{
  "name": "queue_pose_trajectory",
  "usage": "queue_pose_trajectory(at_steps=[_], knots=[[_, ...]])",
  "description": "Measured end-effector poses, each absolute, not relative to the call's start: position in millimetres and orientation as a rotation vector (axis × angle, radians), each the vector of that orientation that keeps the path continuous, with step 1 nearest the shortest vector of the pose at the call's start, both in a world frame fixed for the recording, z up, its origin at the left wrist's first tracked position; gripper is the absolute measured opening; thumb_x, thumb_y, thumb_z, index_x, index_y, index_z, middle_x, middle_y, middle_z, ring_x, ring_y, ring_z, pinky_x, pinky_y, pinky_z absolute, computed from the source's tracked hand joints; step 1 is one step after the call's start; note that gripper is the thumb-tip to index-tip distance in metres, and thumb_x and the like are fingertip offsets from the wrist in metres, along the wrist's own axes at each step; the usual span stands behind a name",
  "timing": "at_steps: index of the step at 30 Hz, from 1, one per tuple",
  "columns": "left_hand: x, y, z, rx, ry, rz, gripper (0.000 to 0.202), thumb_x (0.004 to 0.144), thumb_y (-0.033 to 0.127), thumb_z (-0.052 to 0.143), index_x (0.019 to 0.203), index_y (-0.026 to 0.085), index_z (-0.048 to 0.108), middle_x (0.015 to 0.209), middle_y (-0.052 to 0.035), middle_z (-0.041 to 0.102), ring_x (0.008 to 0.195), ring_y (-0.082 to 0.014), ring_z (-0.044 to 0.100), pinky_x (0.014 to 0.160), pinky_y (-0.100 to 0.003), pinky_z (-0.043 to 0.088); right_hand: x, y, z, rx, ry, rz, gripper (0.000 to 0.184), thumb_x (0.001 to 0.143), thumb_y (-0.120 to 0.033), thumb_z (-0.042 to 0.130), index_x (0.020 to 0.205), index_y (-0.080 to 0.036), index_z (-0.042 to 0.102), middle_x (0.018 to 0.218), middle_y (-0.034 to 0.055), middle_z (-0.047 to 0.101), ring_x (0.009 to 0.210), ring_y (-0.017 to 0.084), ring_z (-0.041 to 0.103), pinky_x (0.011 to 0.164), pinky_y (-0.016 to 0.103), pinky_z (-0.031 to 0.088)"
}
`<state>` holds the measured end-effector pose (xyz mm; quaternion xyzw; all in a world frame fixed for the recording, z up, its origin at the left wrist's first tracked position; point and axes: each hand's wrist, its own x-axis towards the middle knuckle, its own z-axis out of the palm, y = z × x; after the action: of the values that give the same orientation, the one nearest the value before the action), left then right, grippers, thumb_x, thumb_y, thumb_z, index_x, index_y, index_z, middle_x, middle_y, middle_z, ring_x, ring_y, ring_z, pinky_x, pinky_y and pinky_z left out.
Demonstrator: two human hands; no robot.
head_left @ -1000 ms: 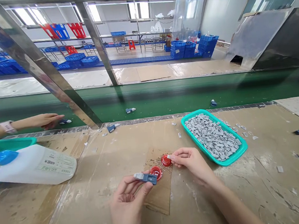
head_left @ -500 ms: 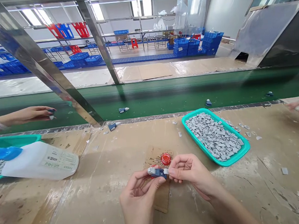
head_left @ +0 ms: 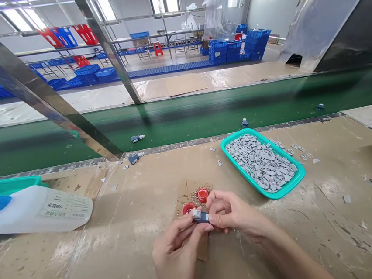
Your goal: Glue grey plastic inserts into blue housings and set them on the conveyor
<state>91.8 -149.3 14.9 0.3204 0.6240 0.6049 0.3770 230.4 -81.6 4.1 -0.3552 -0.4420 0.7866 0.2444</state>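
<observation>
Both hands meet over the near middle of the worktop [head_left: 118,251]. Left hand [head_left: 176,256] and right hand [head_left: 232,214] share one small blue-and-grey part [head_left: 201,217]: left fingers [head_left: 184,229] pinched on its near side, right fingers [head_left: 215,219] clamped on its right end. The part is held just above a scrap of cardboard [head_left: 201,247]. Two red caps [head_left: 202,194] sit on that scrap, just beyond the hands, among a scatter of tiny bits; one cap touches the left fingertips' far side, or nearly, hard to tell. Teal tray [head_left: 300,179], heaped with grey pieces, lies toward the far right of the worktop, a few loose pieces beside it. White jug [head_left: 38,210] with blue cap lies on its side at the left edge, a second teal tray [head_left: 9,185] behind it. Green belt [head_left: 203,116] runs along the far edge, carrying several small blue parts, well apart.
</observation>
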Motion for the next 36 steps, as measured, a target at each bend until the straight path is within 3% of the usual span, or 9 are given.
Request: queue_pose_trajectory(at_steps=[6,9,15,20,24,29,33,36], knots=[[93.5,-137.4,21.8,0.644,1.389,1.418,0.038,0.054,0.021,0.082,0.090,0.019,0.071,0.097,-0.0070,0.072,0.091,-0.0270,0.068,0.080,-0.034,0.058,227.7,-84.3,15.0,-0.951,-1.244,2.068,0.030,0.074,-0.043,0.070,0.081,-0.018,0.055,0.072,-0.0008,0.061,0.065,0.012,0.054,0.052,0.018,0.039],[89.8,-131.1,22.0,0.640,1.290,1.339,0.043,0.059,0.021,0.080,0.100,0.017,0.068,0.105,-0.0103,0.070,0.101,-0.0265,0.064,0.088,-0.033,0.054,235.5,-79.2,20.7,-0.990,-1.357,1.912,0.029,0.083,-0.046,0.059,0.086,-0.018,0.060,0.076,0.0016,0.064,0.067,0.014,0.058,0.056,0.021,0.043],[60.3,-120.3,10.9,0.819,1.343,1.288,0.047,0.075,0.029,0.070,0.119,0.021,0.056,0.122,-0.0093,0.062,0.119,-0.0214,0.052,0.100,-0.031,0.043,295.6,-51.2,8.8,-1.545,-1.374,0.891,0.026,0.084,-0.043,0.057,0.094,-0.020,0.065,0.093,0.0065,0.068,0.086,0.022,0.061,0.073,0.032,0.046],[17.0,-76.7,12.5,1.164,1.527,1.248,0.041,0.076,0.034,0.067,0.113,0.021,0.056,0.114,-0.0096,0.064,0.111,-0.0223,0.056,0.101,-0.036,0.040,333.0,-39.1,-12.0,-1.866,-1.552,0.419,0.027,0.084,-0.035,0.055,0.104,-0.022,0.067,0.097,0.0070,0.068,0.094,0.029,0.055,0.075,0.039,0.043],[-3.3,-12.9,18.9,1.670,1.646,1.161,0.030,0.081,0.029,0.055,0.110,0.021,0.056,0.109,-0.0093,0.064,0.104,-0.0216,0.059,0.095,-0.034,0.043,326.5,-31.3,-17.4,-1.953,-1.690,0.267,0.028,0.084,-0.031,0.058,0.108,-0.020,0.068,0.097,0.0087,0.068,0.096,0.031,0.047,0.082,0.042,0.039],[0.2,81.7,5.5,2.125,1.906,0.863,0.036,0.084,0.020,0.045,0.118,0.022,0.054,0.111,-0.0084,0.065,0.101,-0.0240,0.061,0.091,-0.036,0.043,312.3,-9.9,-15.2,-1.983,-1.759,0.159,0.035,0.083,-0.030,0.063,0.117,-0.023,0.064,0.099,0.0117,0.061,0.097,0.031,0.043,0.079,0.039,0.039],[8.5,141.8,-15.2,2.207,1.944,0.628,0.040,0.084,0.016,0.045,0.124,0.017,0.053,0.110,-0.0144,0.065,0.101,-0.0287,0.060,0.085,-0.040,0.045,308.2,-0.7,-18.7,-2.033,-1.800,0.140,0.026,0.079,-0.023,0.067,0.105,-0.021,0.069,0.095,0.0120,0.060,0.093,0.031,0.044,0.078,0.039,0.039],[11.8,168.3,-24.3,2.258,1.942,0.479,0.041,0.089,0.022,0.047,0.129,0.015,0.046,0.109,-0.0137,0.064,0.098,-0.0253,0.061,0.084,-0.043,0.047,306.6,-0.4,-22.1,-2.024,-1.763,0.152,0.013,0.079,-0.018,0.066,0.091,-0.020,0.069,0.087,0.0100,0.062,0.091,0.030,0.046,0.078,0.039,0.040]])
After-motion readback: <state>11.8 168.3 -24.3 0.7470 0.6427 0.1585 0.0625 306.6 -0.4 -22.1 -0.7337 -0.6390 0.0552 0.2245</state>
